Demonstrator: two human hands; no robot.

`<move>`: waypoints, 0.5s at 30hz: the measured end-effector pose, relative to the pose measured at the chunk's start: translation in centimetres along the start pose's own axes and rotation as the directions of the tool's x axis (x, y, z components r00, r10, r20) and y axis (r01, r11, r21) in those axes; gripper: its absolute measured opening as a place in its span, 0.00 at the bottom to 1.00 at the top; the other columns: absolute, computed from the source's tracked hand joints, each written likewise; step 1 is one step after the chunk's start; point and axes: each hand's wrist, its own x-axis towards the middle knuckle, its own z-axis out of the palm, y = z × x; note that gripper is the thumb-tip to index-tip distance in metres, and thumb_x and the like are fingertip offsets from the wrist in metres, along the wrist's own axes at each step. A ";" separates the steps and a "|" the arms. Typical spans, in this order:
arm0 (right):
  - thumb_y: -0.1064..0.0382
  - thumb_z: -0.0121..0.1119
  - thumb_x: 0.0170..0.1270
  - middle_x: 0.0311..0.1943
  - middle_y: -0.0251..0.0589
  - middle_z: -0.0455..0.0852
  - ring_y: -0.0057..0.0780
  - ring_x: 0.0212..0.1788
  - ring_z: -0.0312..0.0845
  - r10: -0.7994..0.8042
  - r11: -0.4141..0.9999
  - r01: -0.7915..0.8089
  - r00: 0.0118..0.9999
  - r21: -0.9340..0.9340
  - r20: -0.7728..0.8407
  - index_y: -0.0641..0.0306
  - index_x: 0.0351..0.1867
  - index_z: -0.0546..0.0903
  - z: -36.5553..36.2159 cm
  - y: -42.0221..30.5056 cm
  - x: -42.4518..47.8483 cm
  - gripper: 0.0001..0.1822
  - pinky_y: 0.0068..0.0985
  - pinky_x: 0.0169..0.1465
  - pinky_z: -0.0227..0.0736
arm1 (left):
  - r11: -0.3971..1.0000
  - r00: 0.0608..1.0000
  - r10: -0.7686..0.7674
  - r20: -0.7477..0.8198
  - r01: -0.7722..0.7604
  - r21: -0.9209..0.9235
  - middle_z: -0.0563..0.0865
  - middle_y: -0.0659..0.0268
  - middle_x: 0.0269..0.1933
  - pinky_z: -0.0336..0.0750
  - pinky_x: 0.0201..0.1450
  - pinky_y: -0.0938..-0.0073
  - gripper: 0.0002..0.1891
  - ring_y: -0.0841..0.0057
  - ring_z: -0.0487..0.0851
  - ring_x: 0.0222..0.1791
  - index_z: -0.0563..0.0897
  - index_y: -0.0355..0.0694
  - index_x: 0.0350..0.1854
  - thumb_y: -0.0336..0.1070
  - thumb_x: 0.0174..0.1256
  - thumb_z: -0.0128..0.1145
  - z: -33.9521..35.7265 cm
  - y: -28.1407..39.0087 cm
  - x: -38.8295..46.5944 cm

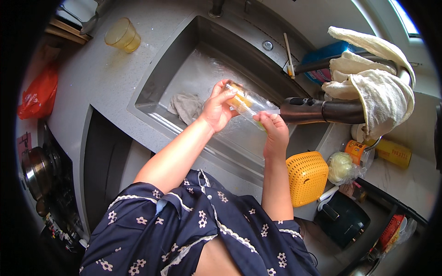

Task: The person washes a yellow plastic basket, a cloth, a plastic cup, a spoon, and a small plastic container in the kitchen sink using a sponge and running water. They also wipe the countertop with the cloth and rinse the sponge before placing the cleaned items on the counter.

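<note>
Over the sink (193,74), my left hand (219,107) is wrapped around one end of a clear cylindrical vessel (253,100), which is tilted. Something yellow-orange, perhaps a sponge head, shows through its wall. At the vessel's other end, my right hand (274,129) pinches a thin whitish handle or strip (274,111). A bit of green shows beside those fingers; I cannot tell what it belongs to. A crumpled grey cloth (186,107) lies in the basin below my left hand.
A dark faucet (321,110) reaches in from the right, with cream cloths (383,100) draped over it. An amber tumbler (124,35) stands on the left counter. To the right are a yellow perforated basket (306,179), a bagged pale vegetable (340,167) and a black appliance (345,217).
</note>
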 end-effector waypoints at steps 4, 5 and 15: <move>0.63 0.60 0.59 0.37 0.40 0.86 0.24 0.44 0.77 0.051 0.999 -0.050 0.992 -0.007 0.116 0.68 0.37 0.81 -0.7 0.1 0.5 0.10 0.23 0.57 0.62 | 0.998 0.994 -0.010 0.110 0.004 0.059 0.74 0.63 0.58 0.73 0.58 0.51 0.21 0.64 0.74 0.59 0.68 0.54 0.56 0.31 0.62 0.56 -0.7 0.8 -0.4; 0.63 0.61 0.59 0.37 0.40 0.86 0.24 0.45 0.77 0.082 0.997 -0.082 0.988 -0.005 0.129 0.68 0.37 0.81 -0.6 0.0 0.5 0.10 0.23 0.58 0.62 | 0.998 0.992 -0.008 0.128 0.000 0.066 0.74 0.63 0.58 0.73 0.58 0.52 0.21 0.64 0.74 0.59 0.68 0.54 0.56 0.31 0.62 0.56 -0.9 0.9 -0.3; 0.61 0.62 0.59 0.40 0.37 0.85 0.23 0.49 0.73 0.148 0.989 -0.138 0.952 -0.054 0.266 0.66 0.37 0.82 -1.3 -0.6 0.9 0.11 0.24 0.60 0.57 | 0.999 0.984 -0.018 0.175 0.011 0.043 0.75 0.63 0.57 0.73 0.58 0.54 0.21 0.63 0.74 0.60 0.70 0.54 0.55 0.30 0.62 0.57 -1.1 1.3 -0.3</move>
